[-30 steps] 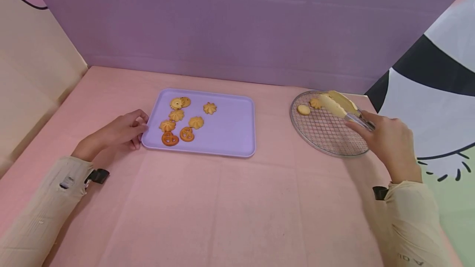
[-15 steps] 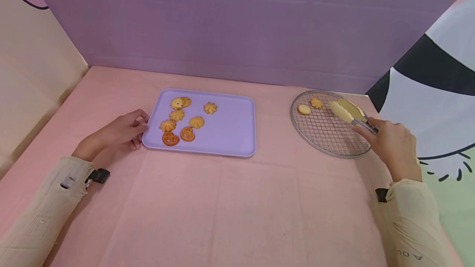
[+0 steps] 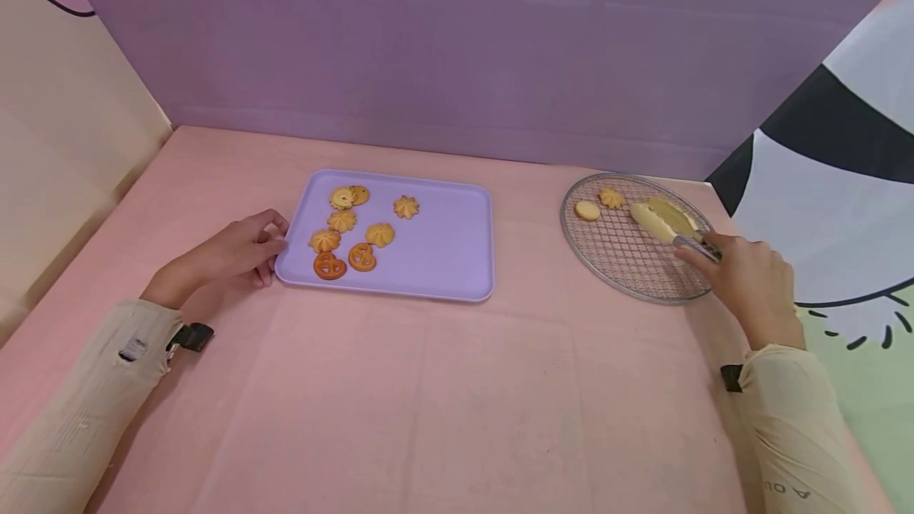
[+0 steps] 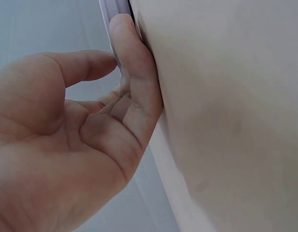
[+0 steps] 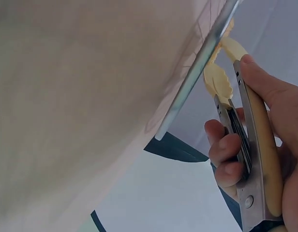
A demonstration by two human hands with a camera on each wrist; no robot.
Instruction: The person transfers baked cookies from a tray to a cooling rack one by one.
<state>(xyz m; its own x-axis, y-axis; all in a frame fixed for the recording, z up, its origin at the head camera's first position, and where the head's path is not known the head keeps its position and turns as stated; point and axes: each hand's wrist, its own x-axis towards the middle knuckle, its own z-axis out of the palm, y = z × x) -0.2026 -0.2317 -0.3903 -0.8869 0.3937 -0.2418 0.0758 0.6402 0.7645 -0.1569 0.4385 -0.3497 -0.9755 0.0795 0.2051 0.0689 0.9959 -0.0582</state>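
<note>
My left hand (image 3: 221, 252) holds the left edge of a lilac tray (image 3: 450, 244), thumb at the rim and fingers lower down, as the left wrist view shows. Several cookies sit on the tray, among them a flower-shaped cookie (image 3: 406, 207) and a pretzel-shaped cookie (image 3: 330, 266). My right hand (image 3: 757, 284) grips a pair of tongs (image 5: 262, 154) with cream tips. Those tips are spread apart over a round wire-mesh rack (image 3: 614, 256). To their left on the rack lie a flower-shaped cookie (image 3: 612, 197) and a round cookie (image 3: 588, 211).
Pink cloth (image 3: 493, 387) covers the table. A purple wall (image 3: 457, 62) rises behind it, and a beige wall (image 3: 71, 133) stands at the left. The rack lies near the table's right edge, beside a patterned panel (image 3: 807, 205).
My right hand has drawn the tongs to the right, away from the flower-shaped cookie, and lowered them toward the mesh. The left hand and the tray have stayed in place.
</note>
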